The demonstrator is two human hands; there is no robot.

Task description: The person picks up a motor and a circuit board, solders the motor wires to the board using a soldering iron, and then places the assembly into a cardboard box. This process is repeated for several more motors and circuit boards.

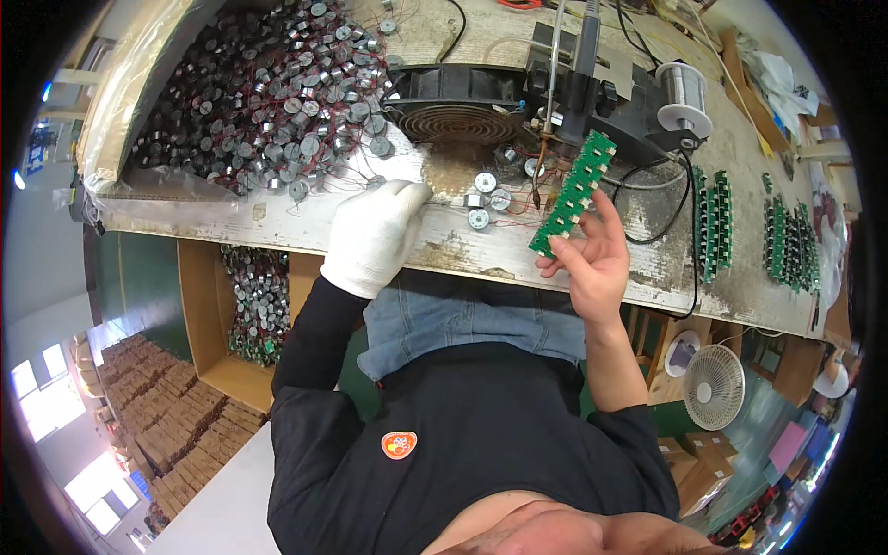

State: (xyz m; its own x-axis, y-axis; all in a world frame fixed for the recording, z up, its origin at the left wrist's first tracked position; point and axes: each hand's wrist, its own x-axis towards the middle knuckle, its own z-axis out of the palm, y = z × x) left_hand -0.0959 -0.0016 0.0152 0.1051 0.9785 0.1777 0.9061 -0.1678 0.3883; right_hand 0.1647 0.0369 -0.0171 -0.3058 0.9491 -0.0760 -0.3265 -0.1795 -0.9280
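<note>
My right hand (599,264), bare, pinches the lower end of a long green circuit board strip (575,196), thumb on its face. The strip is tilted, its upper end leaning right, and small pale connectors line it. My left hand (375,236) wears a white glove and rests at the bench's front edge with its fingers curled together. Whatever those fingers hold, if anything, is hidden. Just beyond the glove spreads a large heap of small round metal motors (305,106) with thin red wires. Between my hands lie several loose motors (477,219).
Behind the strip stands a soldering stand with an upright iron (546,139), next to a solder wire spool (683,97). A black fan (458,111) sits left of it. More green boards (714,227) lie in rows at right. Below the bench, a cardboard box (208,314) holds motors.
</note>
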